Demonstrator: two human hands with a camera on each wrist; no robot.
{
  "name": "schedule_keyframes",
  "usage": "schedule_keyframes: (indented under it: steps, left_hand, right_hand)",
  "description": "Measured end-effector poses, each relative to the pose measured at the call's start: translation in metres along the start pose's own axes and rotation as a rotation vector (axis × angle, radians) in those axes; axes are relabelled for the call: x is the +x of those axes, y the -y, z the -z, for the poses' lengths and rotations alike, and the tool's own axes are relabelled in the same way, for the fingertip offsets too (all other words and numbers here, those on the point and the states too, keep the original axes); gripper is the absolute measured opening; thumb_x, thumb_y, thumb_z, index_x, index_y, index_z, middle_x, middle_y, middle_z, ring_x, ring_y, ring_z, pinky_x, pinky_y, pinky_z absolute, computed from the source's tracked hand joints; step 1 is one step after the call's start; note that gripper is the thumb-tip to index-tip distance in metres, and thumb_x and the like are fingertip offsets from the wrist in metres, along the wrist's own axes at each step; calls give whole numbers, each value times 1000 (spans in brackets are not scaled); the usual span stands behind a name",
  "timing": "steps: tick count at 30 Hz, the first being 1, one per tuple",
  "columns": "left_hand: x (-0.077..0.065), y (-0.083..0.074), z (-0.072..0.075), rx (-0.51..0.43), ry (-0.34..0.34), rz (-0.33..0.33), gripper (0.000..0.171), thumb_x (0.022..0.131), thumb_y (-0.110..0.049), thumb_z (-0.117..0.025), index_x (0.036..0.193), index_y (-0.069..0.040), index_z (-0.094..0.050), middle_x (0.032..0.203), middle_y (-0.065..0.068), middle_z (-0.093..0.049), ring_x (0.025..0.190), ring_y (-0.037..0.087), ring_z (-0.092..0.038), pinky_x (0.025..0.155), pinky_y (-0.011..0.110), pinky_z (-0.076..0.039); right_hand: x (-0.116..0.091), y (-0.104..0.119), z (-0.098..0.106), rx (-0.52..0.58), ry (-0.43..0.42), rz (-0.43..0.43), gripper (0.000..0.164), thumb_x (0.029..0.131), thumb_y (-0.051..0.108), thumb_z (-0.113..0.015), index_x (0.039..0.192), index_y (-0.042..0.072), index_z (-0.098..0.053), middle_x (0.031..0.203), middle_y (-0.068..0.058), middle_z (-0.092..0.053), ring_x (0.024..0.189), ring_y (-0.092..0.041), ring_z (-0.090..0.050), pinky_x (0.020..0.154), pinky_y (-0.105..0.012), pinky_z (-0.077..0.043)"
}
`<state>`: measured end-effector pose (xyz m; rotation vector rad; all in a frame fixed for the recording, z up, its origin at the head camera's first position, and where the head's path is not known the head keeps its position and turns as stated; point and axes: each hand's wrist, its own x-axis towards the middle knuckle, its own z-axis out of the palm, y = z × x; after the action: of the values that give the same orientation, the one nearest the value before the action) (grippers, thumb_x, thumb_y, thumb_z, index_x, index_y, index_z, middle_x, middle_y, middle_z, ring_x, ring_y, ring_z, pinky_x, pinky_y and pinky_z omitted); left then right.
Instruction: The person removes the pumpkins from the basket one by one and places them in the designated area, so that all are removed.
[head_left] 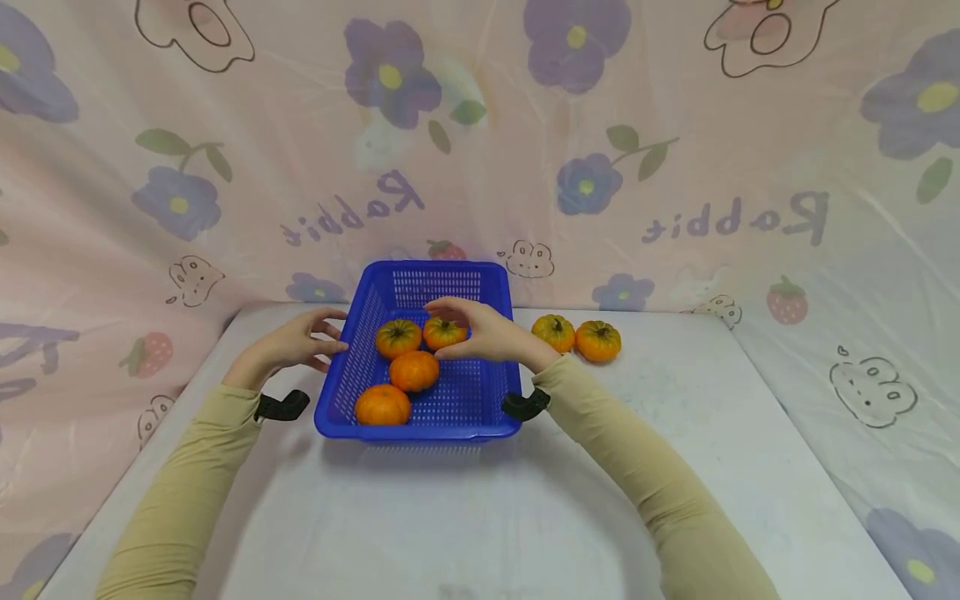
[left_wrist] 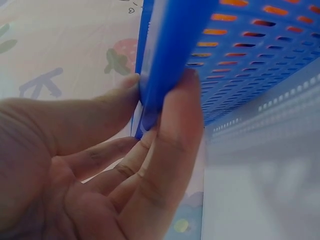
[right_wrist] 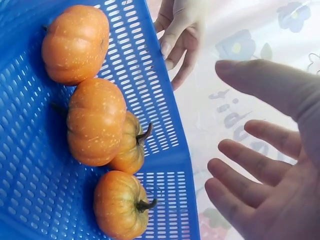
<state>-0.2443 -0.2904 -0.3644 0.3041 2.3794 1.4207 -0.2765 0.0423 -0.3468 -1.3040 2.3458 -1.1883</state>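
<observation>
A blue plastic basket [head_left: 457, 432] with slotted walls stands on the white table. Several small pumpkins lie in it, among them two plain orange ones [head_left: 383, 406] [head_left: 415, 372] and two with greenish tops [head_left: 398, 339] [head_left: 441, 332]. At the basket's left side, my left hand [head_left: 296, 343] pinches the rim [left_wrist: 172, 50] between thumb and index finger. Over the basket hovers my right hand [head_left: 487, 332], fingers spread and lightly bent, holding nothing. In the right wrist view its palm [right_wrist: 275, 175] faces the pumpkins from a distance, and the greenish-topped pumpkin [right_wrist: 122, 205] is the closest below.
Two more greenish-orange pumpkins [head_left: 553, 332] [head_left: 597, 342] sit side by side on the table, right of the basket. A pale curtain [head_left: 480, 167] printed with flowers and rabbits hangs behind the table [head_left: 420, 525] and along its sides. Black wrist straps [head_left: 282, 407] show at both sleeves.
</observation>
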Motion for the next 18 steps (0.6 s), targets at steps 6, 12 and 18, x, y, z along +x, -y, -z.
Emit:
schedule_keyframes:
  steps: [6,12,18]
  left_hand:
    - [1,-1,1,6,-2,5,66,95,-4,-58,147,7,-18,116,30,-46,85,27,-63,73,41,-57]
    - [1,-3,0,20,2,0,65,95,-4,-58,146,7,-19,116,31,-46,86,28,-63,73,42,-57]
    - [0,-3,0,11,4,12,66,95,-4,-57,146,8,-18,116,31,-46,85,28,-63,73,41,-57]
  right_hand:
    - [15,-1,-3,-41,68,-63,64,83,17,-77,139,10,-46,138,-6,-49,125,-18,-47,105,-34,-38]
    - [26,-6,-10,-41,169,-137,64,82,16,-77,139,9,-46,141,-12,-46,127,-27,-44,106,-41,-37]
    - [33,-10,-19,-93,279,-165,68,84,15,-75,142,2,-42,141,-19,-43,129,-34,-41,107,-41,-34]
